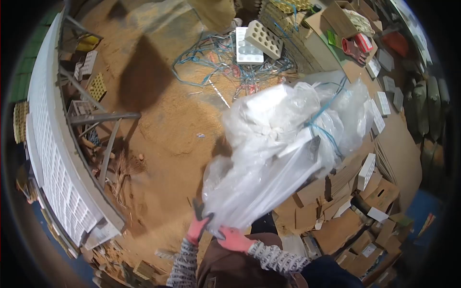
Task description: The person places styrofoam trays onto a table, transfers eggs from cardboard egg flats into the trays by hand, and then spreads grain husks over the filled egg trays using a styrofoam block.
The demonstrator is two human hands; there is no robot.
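A large clear plastic bag [254, 187], bunched and wrinkled, stretches from my lap up to the right. White foam-like pieces show through it, and a blue strap [322, 126] crosses its far part. My right hand [236, 240], in a pink glove, grips the bag's near end. Just left of it, my left hand [196, 228] wears a pink glove with dark fingertips; its fingers are apart at the bag's edge. Whether any plastic lies between those fingers is hard to see.
Tangled blue strapping [211, 53] lies on the dusty floor under two white trays with holes, one being the tilted tray [264, 39]. A long white slatted panel [57, 158] stands left on metal legs. Flattened cardboard [338, 230] and boxes fill the right.
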